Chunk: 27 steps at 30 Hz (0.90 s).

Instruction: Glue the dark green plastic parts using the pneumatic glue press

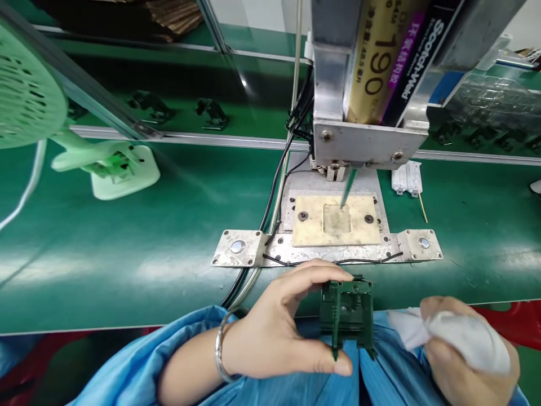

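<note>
A dark green plastic part, box-like with an open frame, is gripped between the thumb and fingers of my left hand. It is held above my lap, just off the front edge of the bench. My right hand is closed around a crumpled white cloth, whose one end sticks out toward the green part without touching it. Beyond my hands stands a glue dispenser with a Scotch-Weld cartridge. Its greenish nozzle points down at a cream plate with a square recess.
Metal button blocks flank the plate on the green bench. A green fan stands at left. White packets and a thin stick lie at right. Several dark parts sit on the ledge behind. Cables run down the middle.
</note>
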### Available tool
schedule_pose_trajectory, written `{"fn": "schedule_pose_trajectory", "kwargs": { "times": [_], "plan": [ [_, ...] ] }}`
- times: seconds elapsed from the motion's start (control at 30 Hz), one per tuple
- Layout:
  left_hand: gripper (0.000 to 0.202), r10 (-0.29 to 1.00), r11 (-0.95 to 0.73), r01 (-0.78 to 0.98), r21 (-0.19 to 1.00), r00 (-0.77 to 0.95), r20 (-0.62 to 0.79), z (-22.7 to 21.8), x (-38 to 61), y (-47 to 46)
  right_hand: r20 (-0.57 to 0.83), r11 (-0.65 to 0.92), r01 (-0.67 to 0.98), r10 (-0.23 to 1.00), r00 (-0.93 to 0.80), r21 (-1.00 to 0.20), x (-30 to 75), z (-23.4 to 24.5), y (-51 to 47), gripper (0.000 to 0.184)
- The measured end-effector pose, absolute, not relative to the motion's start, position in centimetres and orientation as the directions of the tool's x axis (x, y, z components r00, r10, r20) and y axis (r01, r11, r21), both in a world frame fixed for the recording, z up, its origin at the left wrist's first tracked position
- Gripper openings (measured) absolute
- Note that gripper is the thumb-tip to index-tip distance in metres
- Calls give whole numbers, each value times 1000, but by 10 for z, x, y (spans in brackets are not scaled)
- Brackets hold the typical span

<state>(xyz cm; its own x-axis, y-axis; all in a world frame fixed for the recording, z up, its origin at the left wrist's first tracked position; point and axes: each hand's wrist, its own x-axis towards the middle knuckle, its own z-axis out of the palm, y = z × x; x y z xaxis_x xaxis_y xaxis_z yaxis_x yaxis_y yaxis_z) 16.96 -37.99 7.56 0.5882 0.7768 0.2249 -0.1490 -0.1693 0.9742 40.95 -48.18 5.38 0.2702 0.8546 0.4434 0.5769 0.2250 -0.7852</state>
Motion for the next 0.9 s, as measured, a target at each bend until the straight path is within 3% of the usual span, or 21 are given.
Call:
{"fn": "schedule_pose_trajectory", "kwargs": {
  "times": [0.03,0.1,0.27,0.4,0.5,0.67,0.9],
  "plan": [
    [66,782,-131,-202,971,581,227,74,169,-382,445,176,608,835,325,-774,412,47,-482,26],
    [64,784,-83,-289,954,572,242,72,169,-384,487,185,687,829,275,-703,412,40,-479,17],
    [62,767,-164,-294,942,562,309,73,169,-387,579,479,638,813,-63,-602,398,58,-466,4],
    [60,750,-244,-253,936,563,348,76,168,-386,457,563,555,825,-332,-613,387,73,-461,20],
    [61,725,-301,-239,923,571,384,79,169,-384,472,632,573,774,-422,-522,380,71,-458,28],
    [63,693,-363,-226,904,583,424,79,170,-386,599,731,544,667,-444,-412,375,64,-451,22],
    [62,742,-331,-260,907,521,421,73,172,-390,561,671,604,723,-403,-431,383,70,-447,23]
  ]
}}
